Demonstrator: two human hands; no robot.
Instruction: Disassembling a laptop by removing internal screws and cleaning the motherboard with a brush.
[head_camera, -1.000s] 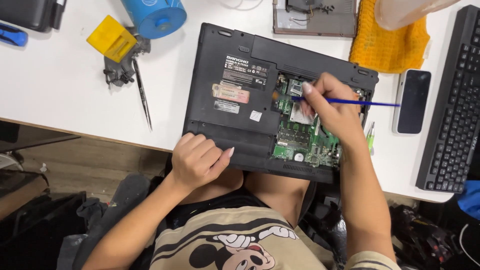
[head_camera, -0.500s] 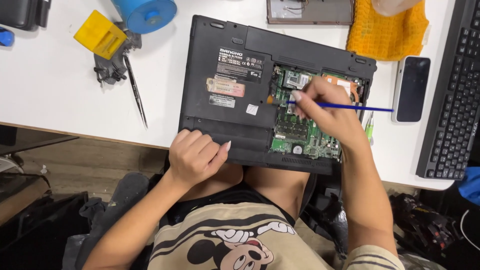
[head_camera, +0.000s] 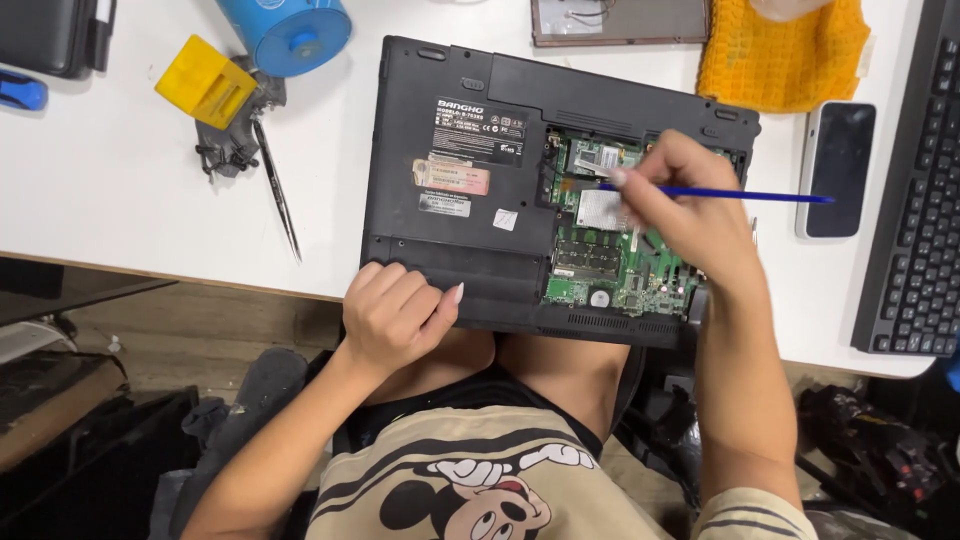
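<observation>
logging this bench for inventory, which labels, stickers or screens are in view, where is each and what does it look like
Black label: upper part of the laptop underside, rectangular, white print.
Pinkish sticker: below the black label, long rectangle, worn.
White sticker: just under the pinkish one, rectangular.
Small white tag: right of that sticker, squarish, tilted.
Phone: right of the laptop, white-edged, dark screen.

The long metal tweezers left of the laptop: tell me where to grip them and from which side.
Grip the tweezers around mid-length, coming straight down from above, fingers on the two long sides. They lie flat on the white table, points toward the table's near edge, the far end among the dark parts beside the yellow block, so the middle looks freest.
</observation>
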